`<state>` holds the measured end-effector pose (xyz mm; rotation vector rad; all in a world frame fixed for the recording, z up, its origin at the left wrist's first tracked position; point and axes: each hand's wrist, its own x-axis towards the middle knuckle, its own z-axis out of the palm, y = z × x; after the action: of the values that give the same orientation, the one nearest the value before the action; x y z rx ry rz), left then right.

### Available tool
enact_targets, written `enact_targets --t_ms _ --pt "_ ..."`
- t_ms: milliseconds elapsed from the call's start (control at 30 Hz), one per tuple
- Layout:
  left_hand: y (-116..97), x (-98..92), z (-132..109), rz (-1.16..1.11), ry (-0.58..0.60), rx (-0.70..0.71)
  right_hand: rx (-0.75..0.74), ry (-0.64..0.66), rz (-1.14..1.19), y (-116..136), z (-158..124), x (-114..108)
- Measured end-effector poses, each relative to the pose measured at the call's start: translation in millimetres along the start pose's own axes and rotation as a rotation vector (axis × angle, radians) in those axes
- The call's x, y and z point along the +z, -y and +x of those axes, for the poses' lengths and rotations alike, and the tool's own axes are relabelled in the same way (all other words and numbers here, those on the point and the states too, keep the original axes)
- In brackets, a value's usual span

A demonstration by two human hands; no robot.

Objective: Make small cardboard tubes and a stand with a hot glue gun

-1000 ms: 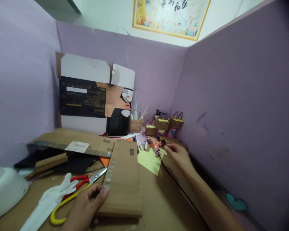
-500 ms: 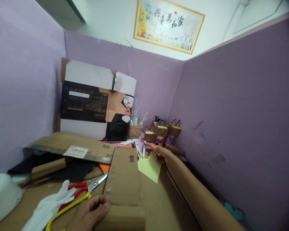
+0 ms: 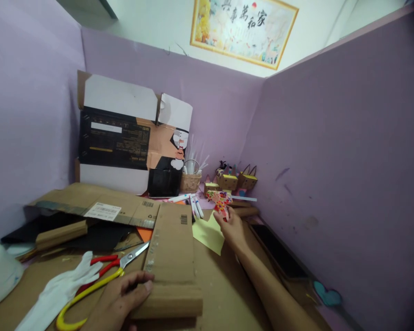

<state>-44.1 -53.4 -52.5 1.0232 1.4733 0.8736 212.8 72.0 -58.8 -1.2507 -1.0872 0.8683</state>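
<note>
At the middle right, my right hand (image 3: 230, 226) is closed round a hot glue gun (image 3: 221, 200) with a colourful flowery body. A pale glue stick (image 3: 244, 198) juts from it to the right. Under its front lies a yellow-green sheet of paper (image 3: 209, 233). Low in the view, my left hand (image 3: 122, 296) grips the left end of a folded cardboard piece (image 3: 172, 301), thumb on top; some of its fingers are hidden. A flat cardboard panel (image 3: 174, 248) extends behind that fold. Just left of it lie scissors (image 3: 121, 266) with red and yellow handles, blades apart.
A white glove (image 3: 60, 287) and a white bowl-like object (image 3: 0, 276) are on the left. An opened printed box (image 3: 115, 142) leans on the back wall beside a basket (image 3: 191, 183). Markers (image 3: 196, 208), cardboard figures (image 3: 227, 180) and a dark tablet-like slab (image 3: 278, 252) lie further right.
My right hand has lifted the glue gun, which now shows fully with its glue stick. My left hand stays on the folded cardboard. The view has shifted slightly.
</note>
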Motion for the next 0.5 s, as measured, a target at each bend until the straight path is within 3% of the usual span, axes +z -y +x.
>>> enact_targets --t_ms 100,267,400,500 --pt "-1.1 1.5 -0.8 -0.061 0.013 0.009 -0.012 0.019 0.026 11.6 -14.0 -6.1" --pt "7.0 1.3 3.8 -0.076 0.100 0.062 0.091 0.269 0.092 29.4 -71.1 -12.8" --pt "15.7 -0.2 4.9 -0.070 0.149 0.183 0.147 0.452 0.053 22.1 -108.3 -16.2" --pt "18.9 2.5 3.0 -0.137 0.164 0.281 0.129 0.461 0.006 14.8 -114.6 -15.4"
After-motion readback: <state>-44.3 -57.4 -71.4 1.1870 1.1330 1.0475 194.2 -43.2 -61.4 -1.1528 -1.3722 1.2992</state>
